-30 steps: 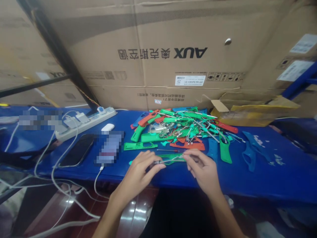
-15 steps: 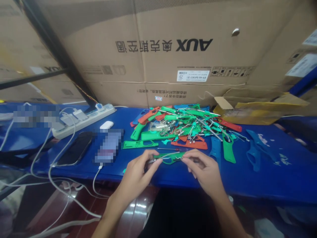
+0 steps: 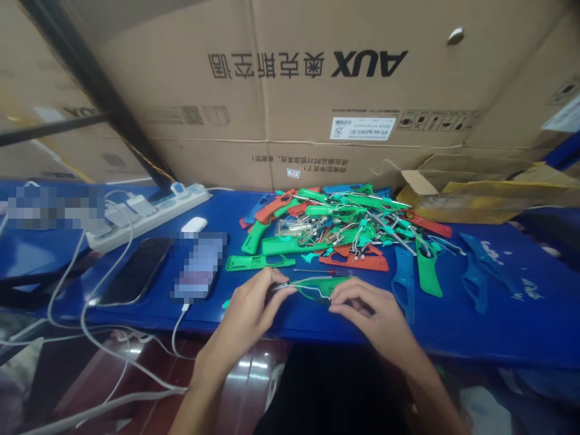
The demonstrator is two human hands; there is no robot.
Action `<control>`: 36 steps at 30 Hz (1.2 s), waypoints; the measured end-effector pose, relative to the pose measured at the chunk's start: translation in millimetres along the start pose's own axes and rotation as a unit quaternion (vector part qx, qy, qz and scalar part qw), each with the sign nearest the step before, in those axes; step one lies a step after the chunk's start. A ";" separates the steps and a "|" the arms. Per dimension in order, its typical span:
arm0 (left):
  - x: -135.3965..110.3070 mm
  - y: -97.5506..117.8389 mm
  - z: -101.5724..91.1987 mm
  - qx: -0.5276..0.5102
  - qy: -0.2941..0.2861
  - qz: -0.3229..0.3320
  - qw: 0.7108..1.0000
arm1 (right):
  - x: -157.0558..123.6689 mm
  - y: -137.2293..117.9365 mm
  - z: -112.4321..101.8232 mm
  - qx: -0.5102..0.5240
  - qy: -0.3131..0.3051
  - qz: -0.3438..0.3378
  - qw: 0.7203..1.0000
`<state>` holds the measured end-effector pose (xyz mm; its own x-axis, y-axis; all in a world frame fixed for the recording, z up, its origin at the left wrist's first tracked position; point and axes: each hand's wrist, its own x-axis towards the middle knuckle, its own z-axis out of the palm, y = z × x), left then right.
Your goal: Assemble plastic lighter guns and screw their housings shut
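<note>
My left hand (image 3: 256,302) pinches a small silver metal piece (image 3: 281,286) between thumb and fingers, and a thin white wire (image 3: 315,290) runs from there to the right. My right hand (image 3: 371,309) has its thumb and fingertips closed on the other end of that wire. Just behind the wire, between the hands, is a green plastic lighter shell (image 3: 338,284), partly covered by the right fingers. A screwdriver (image 3: 347,272) with a reddish handle lies beyond it. Farther back is a heap of green, red and blue lighter shells (image 3: 290,244) with metal rods and wires.
At the left lie a black phone (image 3: 136,272), a second phone (image 3: 199,266) on a charging cable, a white earbud case (image 3: 194,225) and a power strip (image 3: 154,220). Loose blue shells (image 3: 475,287) lie right. A yellow-taped carton (image 3: 480,199) and large cardboard boxes (image 3: 308,36) stand behind.
My right hand has shifted slightly down, off the green shell's end, drawing the white wire into a longer visible span. My left hand still grips the silver piece. The camera view has shifted slightly.
</note>
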<state>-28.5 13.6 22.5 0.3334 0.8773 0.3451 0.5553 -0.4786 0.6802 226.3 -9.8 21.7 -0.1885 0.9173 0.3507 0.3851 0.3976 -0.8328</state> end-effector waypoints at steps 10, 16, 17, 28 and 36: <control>1.5 -2.4 -3.8 0.013 -0.058 0.050 0.997 | 2.2 9.2 -2.8 -0.107 0.030 -0.015 0.994; -1.0 -8.9 3.7 0.014 -0.042 0.033 0.998 | 4.3 14.3 -1.2 -0.155 0.009 -0.048 0.987; -1.4 -9.7 4.2 0.008 -0.041 0.034 0.999 | 4.3 14.1 -0.9 -0.160 0.002 -0.047 0.986; 1.2 -10.7 2.7 -0.022 -0.041 0.049 0.998 | 3.8 15.3 2.7 -0.184 -0.010 -0.053 0.981; 1.7 -6.9 2.2 -0.023 -0.051 0.033 0.998 | 4.6 15.3 3.5 -0.184 -0.016 -0.043 0.982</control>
<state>-30.1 18.3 17.0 0.4450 0.8349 0.3239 0.4955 -0.5308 0.6875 228.2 0.5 9.0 -0.2606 0.8813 0.3943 0.6656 0.4598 -0.5879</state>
